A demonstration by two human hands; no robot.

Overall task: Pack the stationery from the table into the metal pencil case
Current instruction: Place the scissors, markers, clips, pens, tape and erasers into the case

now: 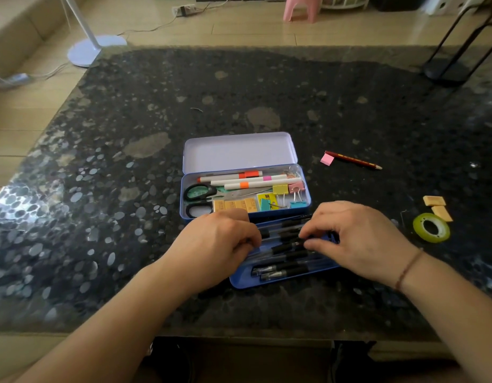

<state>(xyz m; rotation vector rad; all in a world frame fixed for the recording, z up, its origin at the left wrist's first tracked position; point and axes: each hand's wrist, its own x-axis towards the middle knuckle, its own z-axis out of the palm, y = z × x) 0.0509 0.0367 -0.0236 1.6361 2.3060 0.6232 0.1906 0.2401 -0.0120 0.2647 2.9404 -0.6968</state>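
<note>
Case (305,189) largely packed; both hands, left hand (220,241) and right hand (352,239), pinch pens (286,248) in the tray (239,281); pencil (352,160), tape (431,227) and erasers (434,200) remain beyond the right hand.

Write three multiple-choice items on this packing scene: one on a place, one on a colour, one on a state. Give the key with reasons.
1. Where does the roll of tape lie?
A. in the pencil case
B. on the table right of the hands
C. on the floor

2. What colour are the scissors' handles?
A. black
B. red
C. yellow

3. How does the pencil case's lid stand?
A. shut
B. taken off
C. open, hinged back

Key: 1 B, the tape rests on the dark table. 2 A, the loops in the case are black. 3 C, the lid stands up behind the filled base.
</note>
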